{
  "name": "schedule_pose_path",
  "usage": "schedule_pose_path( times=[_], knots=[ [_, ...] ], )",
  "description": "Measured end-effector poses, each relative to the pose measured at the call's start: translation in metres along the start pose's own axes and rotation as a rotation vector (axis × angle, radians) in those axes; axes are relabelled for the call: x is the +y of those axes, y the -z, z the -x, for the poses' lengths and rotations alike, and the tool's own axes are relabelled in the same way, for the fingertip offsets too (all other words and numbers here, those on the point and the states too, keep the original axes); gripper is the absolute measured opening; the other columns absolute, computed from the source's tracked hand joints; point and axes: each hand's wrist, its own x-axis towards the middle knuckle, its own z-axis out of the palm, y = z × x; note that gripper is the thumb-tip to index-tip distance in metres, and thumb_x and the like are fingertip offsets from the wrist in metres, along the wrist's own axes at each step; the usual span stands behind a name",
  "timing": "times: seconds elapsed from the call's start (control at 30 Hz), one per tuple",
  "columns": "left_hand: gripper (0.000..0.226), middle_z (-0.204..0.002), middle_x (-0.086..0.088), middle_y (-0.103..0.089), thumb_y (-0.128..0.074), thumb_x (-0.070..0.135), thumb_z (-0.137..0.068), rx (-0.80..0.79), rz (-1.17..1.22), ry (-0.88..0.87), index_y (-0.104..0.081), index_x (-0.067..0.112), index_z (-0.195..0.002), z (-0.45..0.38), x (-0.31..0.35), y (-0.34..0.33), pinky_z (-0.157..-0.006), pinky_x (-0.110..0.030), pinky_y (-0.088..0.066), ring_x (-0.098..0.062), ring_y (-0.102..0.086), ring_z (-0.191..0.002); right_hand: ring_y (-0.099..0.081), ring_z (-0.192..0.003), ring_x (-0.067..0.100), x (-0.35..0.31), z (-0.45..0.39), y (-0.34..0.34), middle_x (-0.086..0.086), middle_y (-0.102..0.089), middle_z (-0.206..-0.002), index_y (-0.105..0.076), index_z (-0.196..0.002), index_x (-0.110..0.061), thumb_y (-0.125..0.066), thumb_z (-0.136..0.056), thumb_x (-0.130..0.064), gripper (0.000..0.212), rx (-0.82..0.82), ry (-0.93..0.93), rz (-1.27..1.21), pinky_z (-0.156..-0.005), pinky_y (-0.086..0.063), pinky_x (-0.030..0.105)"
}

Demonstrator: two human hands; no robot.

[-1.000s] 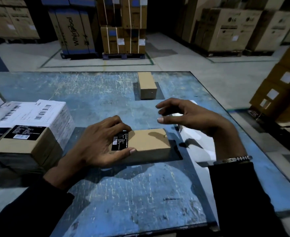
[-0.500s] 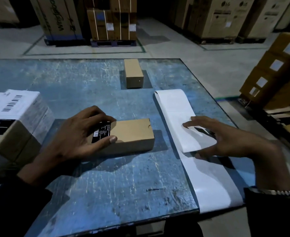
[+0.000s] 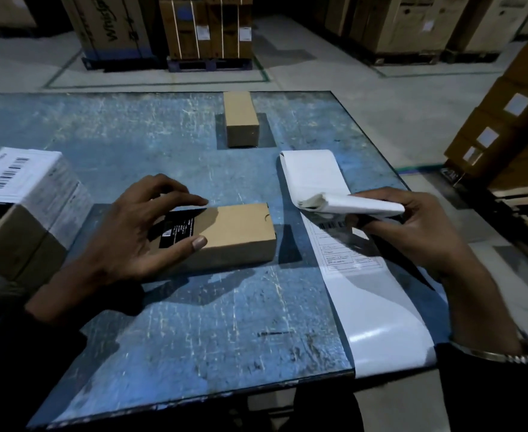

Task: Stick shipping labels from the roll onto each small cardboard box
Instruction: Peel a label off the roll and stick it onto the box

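Observation:
A small brown cardboard box (image 3: 237,232) with a black label at its left end lies in the middle of the blue table (image 3: 194,322). My left hand (image 3: 141,235) grips its left end, thumb on the near side, fingers over the far edge. To the right a white strip of shipping labels (image 3: 359,282) runs toward me. My right hand (image 3: 418,226) pinches a folded part of the strip and holds it lifted above a printed label with a barcode. A second small box (image 3: 241,120) stands farther back.
Labelled boxes (image 3: 22,201) are stacked at the table's left edge. Large cartons on pallets (image 3: 206,29) stand on the warehouse floor behind, and more stacked cartons (image 3: 511,120) to the right. The table's right edge lies just beyond the label strip.
My right hand moved from above the box to the label strip, took hold of it and lifted a fold off the table. My left hand stayed on the box.

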Motion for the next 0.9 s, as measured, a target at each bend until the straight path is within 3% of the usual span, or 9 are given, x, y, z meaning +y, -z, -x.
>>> schedule_pose_path(
  times=[0.1, 0.17, 0.3, 0.4, 0.47, 0.53, 0.6, 0.73, 0.9],
  knots=[
    [0.047, -0.106, -0.01, -0.068, -0.065, 0.048, -0.09, 0.12, -0.126, -0.144, -0.081, 0.01, -0.111, -0.002, 0.022, 0.001, -0.083, -0.049, -0.046, -0.034, -0.063, -0.098, -0.073, -0.085, -0.004, -0.007, -0.006, -0.004, -0.018, -0.081, -0.095, -0.08, -0.103, -0.023, -0.089, -0.076, -0.007, 0.032, 0.052, 0.008, -0.035, -0.078, -0.054, 0.011],
    [0.04, -0.094, -0.01, -0.073, -0.068, 0.046, -0.09, 0.19, -0.156, -0.283, -0.083, 0.009, -0.094, -0.006, 0.051, -0.011, -0.076, -0.045, -0.045, -0.031, -0.065, -0.087, -0.073, -0.088, -0.002, -0.009, -0.007, -0.005, -0.017, -0.081, -0.098, -0.079, -0.105, -0.022, -0.089, -0.076, -0.008, 0.034, 0.102, 0.014, -0.068, -0.08, -0.056, 0.013],
    [0.025, -0.09, -0.005, -0.077, -0.069, 0.032, -0.099, 0.044, -0.054, -0.453, -0.081, 0.011, -0.09, -0.02, 0.112, -0.066, -0.064, -0.038, -0.053, -0.025, -0.069, -0.075, -0.074, -0.103, 0.005, -0.014, -0.014, -0.006, -0.005, -0.081, -0.113, -0.075, -0.121, -0.013, -0.088, -0.079, -0.012, 0.043, 0.096, 0.003, -0.114, -0.088, -0.059, 0.021],
    [0.031, -0.117, -0.003, -0.077, -0.058, 0.034, -0.106, -0.113, -0.052, -0.336, -0.076, 0.013, -0.121, -0.044, 0.128, -0.103, -0.073, -0.041, -0.059, -0.024, -0.071, -0.101, -0.07, -0.104, 0.003, -0.026, -0.033, 0.0, -0.004, -0.075, -0.119, -0.07, -0.128, -0.014, -0.085, -0.086, -0.009, 0.045, 0.117, 0.028, -0.062, -0.093, -0.062, 0.029],
    [0.043, -0.138, -0.007, -0.07, -0.056, 0.037, -0.105, -0.194, -0.018, -0.248, -0.067, 0.013, -0.139, -0.06, 0.127, -0.119, -0.091, -0.044, -0.061, -0.025, -0.065, -0.124, -0.069, -0.103, 0.002, -0.036, -0.055, 0.006, -0.004, -0.071, -0.119, -0.064, -0.133, -0.02, -0.085, -0.089, -0.015, 0.049, 0.168, 0.049, -0.06, -0.094, -0.062, 0.031],
    [0.053, -0.154, -0.011, -0.058, -0.056, 0.037, -0.105, -0.294, -0.004, -0.21, -0.058, 0.009, -0.15, -0.068, 0.124, -0.13, -0.115, -0.044, -0.049, -0.027, -0.052, -0.143, -0.071, -0.105, 0.004, -0.042, -0.085, 0.009, -0.003, -0.072, -0.119, -0.06, -0.134, -0.023, -0.086, -0.09, -0.025, 0.05, 0.233, 0.059, -0.084, -0.091, -0.063, 0.031],
    [0.054, -0.159, -0.012, -0.054, -0.051, 0.038, -0.109, -0.342, -0.026, -0.225, -0.056, 0.006, -0.152, -0.067, 0.119, -0.138, -0.126, -0.04, -0.037, -0.027, -0.044, -0.151, -0.074, -0.106, 0.01, -0.039, -0.123, 0.01, -0.001, -0.075, -0.119, -0.061, -0.13, -0.02, -0.088, -0.088, -0.031, 0.051, 0.304, 0.059, -0.148, -0.089, -0.064, 0.034],
    [0.05, -0.159, -0.006, -0.055, -0.046, 0.04, -0.113, -0.334, 0.004, -0.206, -0.059, 0.009, -0.15, -0.052, 0.111, -0.14, -0.127, -0.021, -0.019, -0.018, -0.043, -0.153, -0.079, -0.1, 0.017, -0.015, -0.205, 0.013, 0.006, -0.078, -0.117, -0.061, -0.132, -0.009, -0.091, -0.086, -0.028, 0.058, 0.422, -0.02, -0.341, -0.084, -0.065, 0.037],
    [0.053, -0.156, -0.003, -0.059, -0.042, 0.046, -0.112, -0.351, -0.009, -0.207, -0.062, 0.013, -0.149, -0.053, 0.106, -0.143, -0.123, -0.027, -0.031, -0.019, -0.048, -0.149, -0.079, -0.09, 0.023, 0.02, -0.288, 0.007, 0.015, -0.079, -0.114, -0.063, -0.133, 0.004, -0.092, -0.083, -0.031, 0.067, 0.385, -0.179, -0.451, -0.07, -0.061, 0.033]
  ],
)
